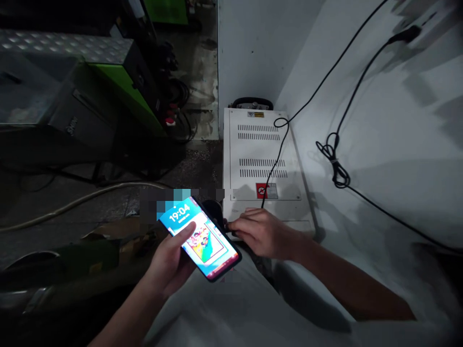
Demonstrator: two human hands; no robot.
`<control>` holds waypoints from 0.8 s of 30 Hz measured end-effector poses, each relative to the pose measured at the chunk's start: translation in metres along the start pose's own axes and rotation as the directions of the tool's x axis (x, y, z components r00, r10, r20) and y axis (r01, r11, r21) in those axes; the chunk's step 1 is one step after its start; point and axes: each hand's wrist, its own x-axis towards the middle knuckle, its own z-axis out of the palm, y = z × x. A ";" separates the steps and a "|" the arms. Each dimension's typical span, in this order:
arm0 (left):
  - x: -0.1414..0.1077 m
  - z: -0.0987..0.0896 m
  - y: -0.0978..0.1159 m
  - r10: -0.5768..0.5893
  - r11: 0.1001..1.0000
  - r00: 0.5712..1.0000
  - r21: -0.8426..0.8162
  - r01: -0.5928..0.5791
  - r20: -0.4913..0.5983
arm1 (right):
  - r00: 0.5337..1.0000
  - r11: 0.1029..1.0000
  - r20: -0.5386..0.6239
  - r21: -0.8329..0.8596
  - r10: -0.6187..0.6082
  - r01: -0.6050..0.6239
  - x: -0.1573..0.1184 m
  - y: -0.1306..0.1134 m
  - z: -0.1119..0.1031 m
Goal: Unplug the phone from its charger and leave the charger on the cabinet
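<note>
A lit smartphone (208,243) lies tilted in my left hand (170,265); the thumb rests over its screen, which reads 19:04. Close to the phone's right edge, my right hand (265,233) is closed in a pinch, with a small dark tip showing at the fingers. A thin black cable (278,154) runs down to this hand and passes out of sight behind it. Whether the dark tip touches the phone, I cannot tell. Beyond my right hand stands a white metal box (262,150) with vent slots, warning labels and a black handle.
Against the right wall hangs another black cord (340,173), bundled in loops, with a plug (408,34) at the top. Green and grey machines (126,82) stand at the left. A pale hose (83,202) crosses the dark floor.
</note>
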 end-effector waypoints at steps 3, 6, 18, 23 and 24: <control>0.010 0.005 -0.010 -0.026 0.999 0.999 0.030 0.027 -0.040 | 0.993 0.995 -0.064 0.028 0.096 -0.094 -0.020 0.011 -0.003; 0.022 0.009 -0.021 -0.037 0.999 0.999 0.022 0.038 -0.037 | 0.967 0.970 -0.066 0.008 0.244 -0.244 -0.043 0.025 -0.004; 0.028 -0.010 -0.025 -0.097 0.994 0.991 0.055 0.092 0.096 | 0.725 0.728 0.126 0.031 0.677 -0.685 -0.108 0.152 0.010; 0.013 -0.035 -0.019 -0.062 0.998 0.976 0.005 0.062 0.209 | 0.697 0.709 0.185 0.004 0.692 -0.705 -0.123 0.220 0.024; 0.011 -0.037 -0.018 -0.043 0.999 0.975 -0.008 0.046 0.216 | 0.692 0.708 0.198 -0.011 0.694 -0.706 -0.125 0.229 0.025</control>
